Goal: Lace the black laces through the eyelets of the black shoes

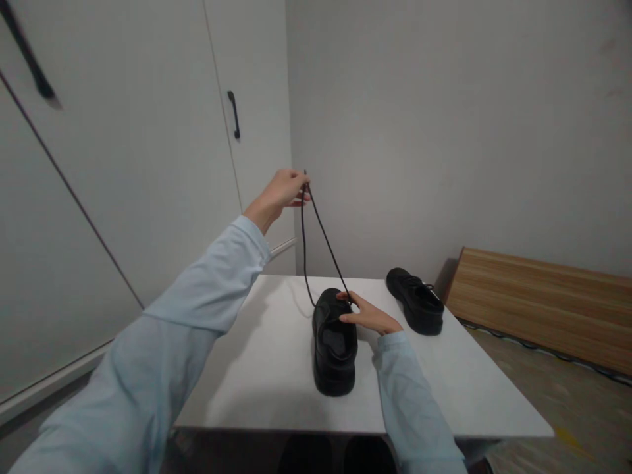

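Observation:
A black shoe [336,352] rests on the white table, its heel toward me and its toe pointing away. Raised high above the table's far edge, my left hand [286,187] pinches a dark shoelace [326,240]. Two strands of the lace run down from those fingers to the front of the shoe, one to each side. My right hand [368,315] is at the shoe's right side, thumb and fingers parted over the lace area near the tongue; the right strand meets the shoe at its fingertips. Whether those fingertips grip the lace is hard to see.
A second black shoe [417,301], laced, stands at the right rear of the white table [266,395]. A wooden board [543,303] leans by the wall on the right, with a cable along its base. White cabinet doors [148,131] with dark handles are on the left.

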